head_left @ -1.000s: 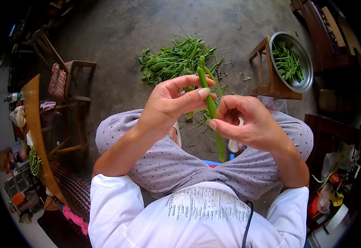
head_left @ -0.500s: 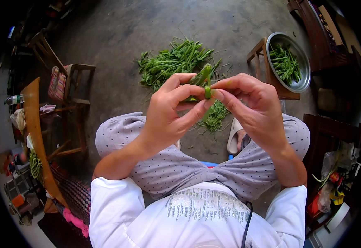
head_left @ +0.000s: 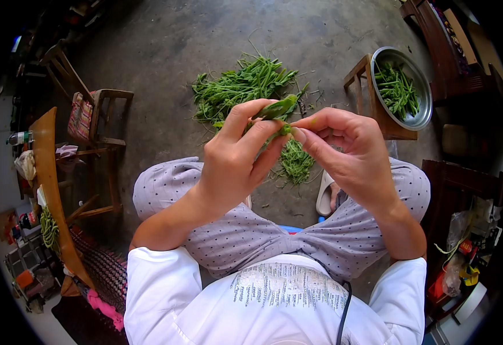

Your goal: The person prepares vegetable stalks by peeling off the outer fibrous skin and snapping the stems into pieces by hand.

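My left hand (head_left: 234,152) is closed round a leafy green vegetable stem (head_left: 279,108), holding it above my knees. The leafy part points up and right beyond the fingers, and the round stem end shows near the thumb tip. My right hand (head_left: 352,152) pinches at that end with thumb and forefinger, its other fingers curled. Whether a thin strip of skin lies in the pinch is too small to tell. Below the hands, a small heap of green trimmings (head_left: 296,161) lies on the floor.
A larger pile of leafy stems (head_left: 246,83) lies ahead on the concrete floor. To the right, a metal basin (head_left: 426,109) with green stems in it rests on a wooden stool (head_left: 362,80). A wooden chair (head_left: 112,95) and a table (head_left: 47,155) stand left.
The stem has turned in my left hand, its leafy tip now leaning further right. Both hands have shifted slightly, and my right fingers still pinch at the stem end.
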`<state>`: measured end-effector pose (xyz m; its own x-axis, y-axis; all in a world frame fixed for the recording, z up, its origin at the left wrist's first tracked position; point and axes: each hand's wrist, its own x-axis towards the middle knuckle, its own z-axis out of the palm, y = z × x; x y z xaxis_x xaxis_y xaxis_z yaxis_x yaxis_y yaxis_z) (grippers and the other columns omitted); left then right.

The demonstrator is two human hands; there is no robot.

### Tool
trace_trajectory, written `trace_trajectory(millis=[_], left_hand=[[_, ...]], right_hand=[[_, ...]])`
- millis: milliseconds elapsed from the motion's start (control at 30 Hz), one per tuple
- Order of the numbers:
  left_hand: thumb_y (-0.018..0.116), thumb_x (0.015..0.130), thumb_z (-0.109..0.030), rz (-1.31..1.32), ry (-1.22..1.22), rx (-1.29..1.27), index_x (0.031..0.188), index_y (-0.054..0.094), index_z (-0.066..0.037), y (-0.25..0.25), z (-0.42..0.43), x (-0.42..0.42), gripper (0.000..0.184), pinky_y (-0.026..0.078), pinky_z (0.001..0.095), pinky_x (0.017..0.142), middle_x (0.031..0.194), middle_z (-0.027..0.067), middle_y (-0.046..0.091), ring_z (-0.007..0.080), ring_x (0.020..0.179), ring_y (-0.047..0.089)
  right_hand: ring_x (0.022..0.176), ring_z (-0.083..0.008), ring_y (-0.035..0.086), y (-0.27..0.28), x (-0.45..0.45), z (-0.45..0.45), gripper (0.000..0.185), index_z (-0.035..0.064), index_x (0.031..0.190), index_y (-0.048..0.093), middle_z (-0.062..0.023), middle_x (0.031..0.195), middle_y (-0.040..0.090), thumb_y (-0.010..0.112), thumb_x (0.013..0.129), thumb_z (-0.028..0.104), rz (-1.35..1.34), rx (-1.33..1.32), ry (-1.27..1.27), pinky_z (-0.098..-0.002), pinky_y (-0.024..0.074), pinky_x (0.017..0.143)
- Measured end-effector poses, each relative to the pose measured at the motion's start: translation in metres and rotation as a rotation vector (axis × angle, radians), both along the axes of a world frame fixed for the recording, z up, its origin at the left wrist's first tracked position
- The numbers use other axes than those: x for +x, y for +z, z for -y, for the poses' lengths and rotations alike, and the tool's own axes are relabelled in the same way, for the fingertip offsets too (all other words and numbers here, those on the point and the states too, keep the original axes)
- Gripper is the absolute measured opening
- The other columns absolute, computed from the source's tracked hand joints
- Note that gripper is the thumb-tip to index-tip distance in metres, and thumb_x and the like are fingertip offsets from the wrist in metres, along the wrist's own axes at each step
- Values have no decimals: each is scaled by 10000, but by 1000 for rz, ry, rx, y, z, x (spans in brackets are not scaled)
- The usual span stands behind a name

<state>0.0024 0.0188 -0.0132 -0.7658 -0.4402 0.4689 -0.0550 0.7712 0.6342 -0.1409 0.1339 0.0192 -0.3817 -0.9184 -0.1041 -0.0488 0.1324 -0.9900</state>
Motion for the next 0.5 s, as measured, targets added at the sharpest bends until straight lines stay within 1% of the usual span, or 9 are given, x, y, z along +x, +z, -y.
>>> trace_trajectory(millis=[100,200,267,300,333,367,400,433,500], left_hand=[[700,747,25,22,19,-40,929,629,17,3,-1,0,196,552,289,676,1107,138,564,215,803,670],[694,748,31,28,17,-90,931,628,19,2,0,-1,194,554,287,675,1105,141,563,219,795,671],[697,772,-25,-54,16,-3,926,629,-12,-4,0,-1,169,526,319,592,1054,126,573,230,767,651],[697,772,-25,-54,15,-4,926,629,-12,-2,0,-1,169,526,319,592,1054,126,573,230,767,651],[682,781,6,-50,-9,177,937,628,8,1,-1,-1,165,543,310,665,1076,128,559,211,841,644],[668,789,37,-46,-34,356,947,627,29,4,0,0,163,559,301,737,1098,130,546,191,916,637],[649,833,-2,3,-49,493,970,622,37,7,4,2,145,553,303,808,1105,109,537,176,985,601],[649,833,-2,2,-48,491,970,622,37,5,8,3,145,553,303,808,1105,109,537,176,985,601],[625,870,-54,-60,-156,853,1009,612,39,-3,17,3,168,535,300,863,1111,90,529,175,996,593]], right_hand=[[724,-35,572,1,2,2,113,-64,943,628,-23,792,626,627,855,5,-110,-16,0,-170,464,637],[698,-30,563,2,4,3,108,-63,931,623,-19,778,616,630,840,-5,-137,-18,-11,-169,458,618],[703,-30,561,2,3,4,107,-61,934,622,-16,779,616,626,846,0,-142,-12,-16,-167,456,623],[707,-29,559,2,3,4,107,-58,936,621,-14,780,615,623,851,5,-147,-5,-19,-164,453,628],[707,-29,559,1,3,4,107,-58,936,621,-14,780,615,623,851,5,-147,-6,-21,-164,453,628],[681,-43,568,-1,2,5,100,-52,908,631,-25,767,629,625,840,20,-65,-48,-68,-186,468,612],[656,-56,576,-3,2,5,97,-46,879,640,-36,754,642,627,829,35,18,-90,-114,-207,482,596],[656,-56,576,-2,1,5,97,-46,879,640,-36,754,642,627,829,35,18,-93,-113,-207,482,596],[676,-47,574,0,-5,4,122,-51,920,632,-17,790,639,619,859,54,138,-72,-105,-195,477,602]])
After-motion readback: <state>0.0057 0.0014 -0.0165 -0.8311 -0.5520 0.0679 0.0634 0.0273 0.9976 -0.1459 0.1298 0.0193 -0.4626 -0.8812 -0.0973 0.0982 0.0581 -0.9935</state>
